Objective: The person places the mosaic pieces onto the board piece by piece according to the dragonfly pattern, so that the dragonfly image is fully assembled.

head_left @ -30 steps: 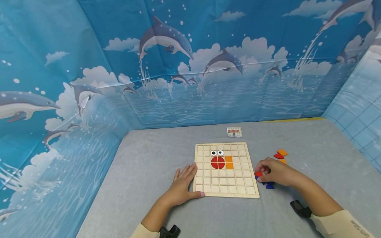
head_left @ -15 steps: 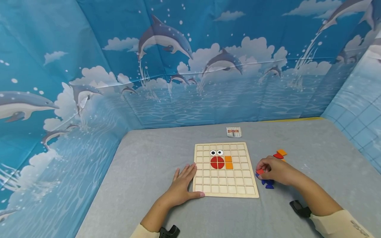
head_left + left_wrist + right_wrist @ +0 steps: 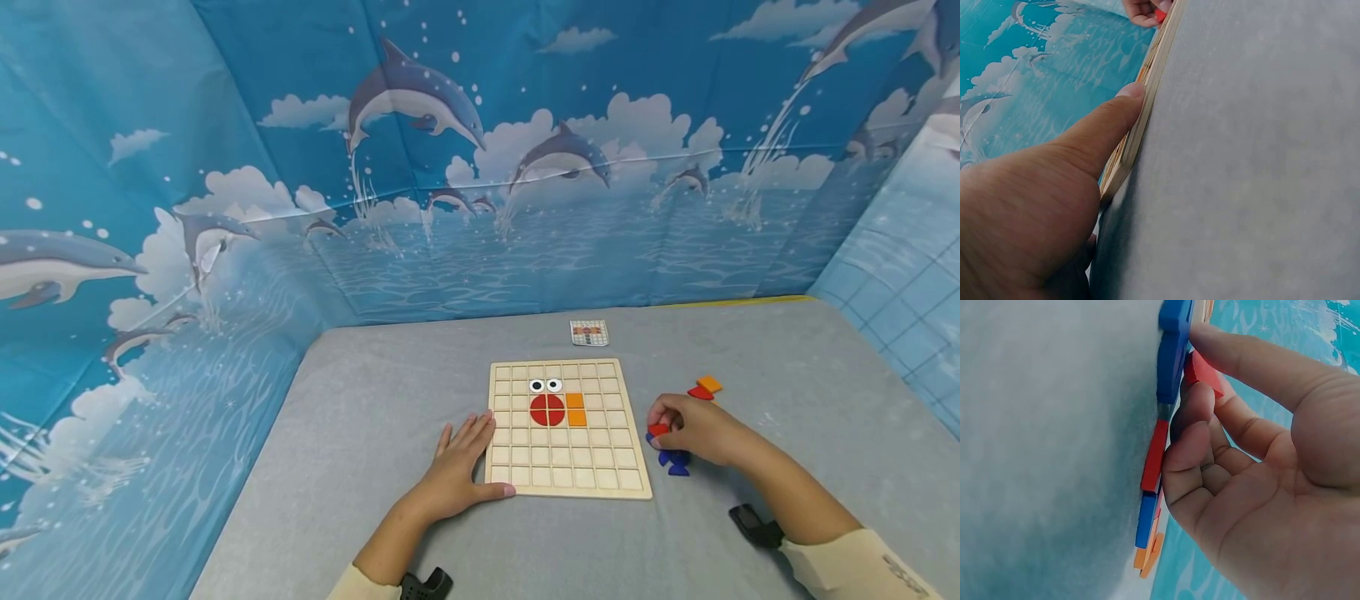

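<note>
A wooden grid board (image 3: 570, 462) lies on the table, bearing two eye tiles (image 3: 545, 386), a red circle (image 3: 547, 409) of quarter pieces and two orange squares (image 3: 575, 409). My left hand (image 3: 459, 471) rests at the board's left side, fingers spread, its thumb on the near edge. To the right of the board, my right hand (image 3: 693, 429) pinches a small red piece (image 3: 1205, 374) between thumb and fingers, low over the loose pieces. Blue pieces (image 3: 677, 467) lie beneath and in front of that hand, partly hidden by it.
Beyond the right hand lie a loose red piece (image 3: 701, 392) and an orange piece (image 3: 709, 383). A small pattern card (image 3: 589, 333) sits behind the board. The grey-covered table (image 3: 390, 375) meets a dolphin-print curtain (image 3: 450, 267) at the back.
My right hand keeps the red piece and has shifted very slightly right, now covering an orange piece that showed earlier. The left hand stays in place.
</note>
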`<state>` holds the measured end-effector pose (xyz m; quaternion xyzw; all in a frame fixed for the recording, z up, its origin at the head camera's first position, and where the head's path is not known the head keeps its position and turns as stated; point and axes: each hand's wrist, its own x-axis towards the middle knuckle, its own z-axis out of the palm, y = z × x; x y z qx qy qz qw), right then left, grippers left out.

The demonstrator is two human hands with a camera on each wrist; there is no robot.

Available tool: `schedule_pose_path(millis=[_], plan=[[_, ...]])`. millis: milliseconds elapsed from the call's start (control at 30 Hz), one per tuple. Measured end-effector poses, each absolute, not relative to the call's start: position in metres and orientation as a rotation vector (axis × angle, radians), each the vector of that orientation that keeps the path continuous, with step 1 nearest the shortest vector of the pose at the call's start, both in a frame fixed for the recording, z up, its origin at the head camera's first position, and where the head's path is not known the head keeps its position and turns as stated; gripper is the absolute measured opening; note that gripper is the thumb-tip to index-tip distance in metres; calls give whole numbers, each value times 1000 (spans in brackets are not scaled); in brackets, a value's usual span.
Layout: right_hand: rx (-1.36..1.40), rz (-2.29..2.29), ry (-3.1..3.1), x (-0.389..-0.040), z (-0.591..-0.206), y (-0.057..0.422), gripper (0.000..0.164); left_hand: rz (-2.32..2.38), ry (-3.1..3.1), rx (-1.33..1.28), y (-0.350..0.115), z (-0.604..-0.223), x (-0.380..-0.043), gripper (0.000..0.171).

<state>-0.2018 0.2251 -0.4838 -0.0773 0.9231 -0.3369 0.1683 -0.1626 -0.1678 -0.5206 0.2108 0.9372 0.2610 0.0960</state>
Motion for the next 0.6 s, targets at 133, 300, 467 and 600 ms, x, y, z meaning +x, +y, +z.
schedule_pose_path(millis=[133,300,467,600], plan=[[-209,-964,2644,-202,-485,226,16,764,2779,624,-168,-521,-163,106],[-186,-1007,2648,-204,-482,229,14,761,2780,621,-168,-522,-163,106],[-173,-1012,2667,-206,-477,232,25,770,2779,622,-168,-522,-163,107],[-183,-1065,2669,-205,-475,231,25,773,2779,620,-168,-522,-164,107]])
